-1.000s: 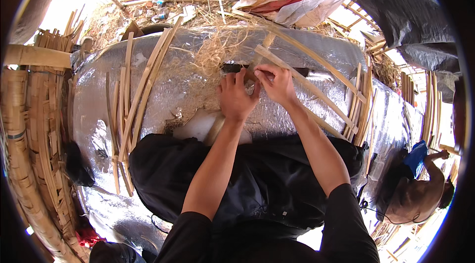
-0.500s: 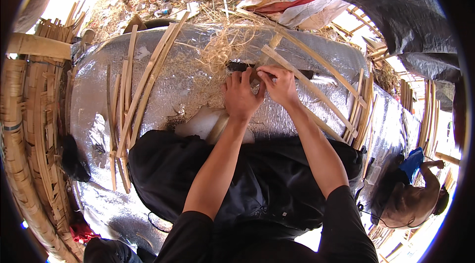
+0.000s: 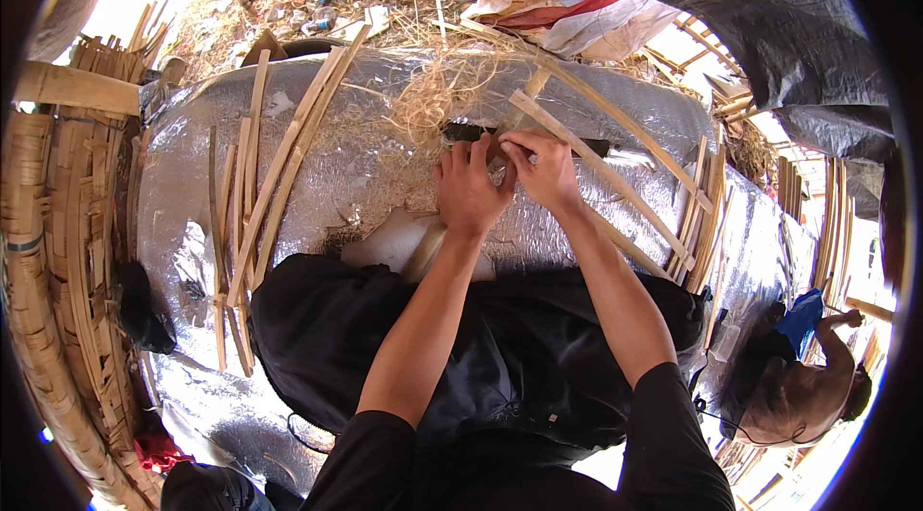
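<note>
Both my hands meet at a pale bamboo strip (image 3: pixel 536 88), which runs from the far side back under my left wrist toward my lap. My left hand (image 3: pixel 469 189) is closed around the strip, its fingers bent over the far side and the thumb toward my right hand. Against the left fingertips, my right hand (image 3: pixel 546 170) pinches thumb and forefinger together; what lies in the pinch is too small to make out. A dark, flat blade-like piece (image 3: pixel 464 132) lies crosswise just beyond the fingers, partly covered by them. Curly bamboo shavings (image 3: pixel 437 98) are heaped beyond my left hand.
Silvery foil sheeting (image 3: pixel 385 155) covers the surface before me. Long bamboo strips (image 3: pixel 298 155) lie to the left, others (image 3: pixel 615 179) to the right. A bamboo wall (image 3: pixel 67 251) stands at far left. Another person (image 3: pixel 793 386) sits at lower right. White sacks (image 3: pixel 567 1) lie at the back.
Both hands stay at the same spot, with only a very slight shift of the fingers. The person at lower right has moved a little.
</note>
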Motion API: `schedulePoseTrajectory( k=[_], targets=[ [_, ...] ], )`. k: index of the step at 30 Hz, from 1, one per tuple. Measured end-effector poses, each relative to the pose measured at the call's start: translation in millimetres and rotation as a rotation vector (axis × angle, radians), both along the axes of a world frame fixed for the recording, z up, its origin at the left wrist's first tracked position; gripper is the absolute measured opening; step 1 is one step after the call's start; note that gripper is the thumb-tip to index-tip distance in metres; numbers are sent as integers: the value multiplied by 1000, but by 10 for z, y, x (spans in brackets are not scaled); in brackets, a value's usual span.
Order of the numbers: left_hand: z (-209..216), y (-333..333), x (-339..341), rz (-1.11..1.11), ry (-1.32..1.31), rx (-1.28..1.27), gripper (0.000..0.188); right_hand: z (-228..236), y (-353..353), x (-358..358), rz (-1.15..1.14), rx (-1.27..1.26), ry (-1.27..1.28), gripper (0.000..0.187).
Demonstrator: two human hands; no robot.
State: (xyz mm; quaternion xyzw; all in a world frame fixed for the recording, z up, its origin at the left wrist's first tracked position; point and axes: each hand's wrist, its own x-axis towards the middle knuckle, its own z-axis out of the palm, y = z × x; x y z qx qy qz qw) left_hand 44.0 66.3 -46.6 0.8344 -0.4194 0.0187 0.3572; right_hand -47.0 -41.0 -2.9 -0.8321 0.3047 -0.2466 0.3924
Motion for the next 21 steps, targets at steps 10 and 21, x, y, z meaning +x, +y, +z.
schedulePoseTrajectory(
  k=[10,21],
  targets=[
    [-21,-21,11,19,121,-141,45,-73,38,6,-24,-67,-37,12],
    [-52,-56,113,-12,119,-295,20,-109,68,26,-44,-141,-96,10]
  ],
)
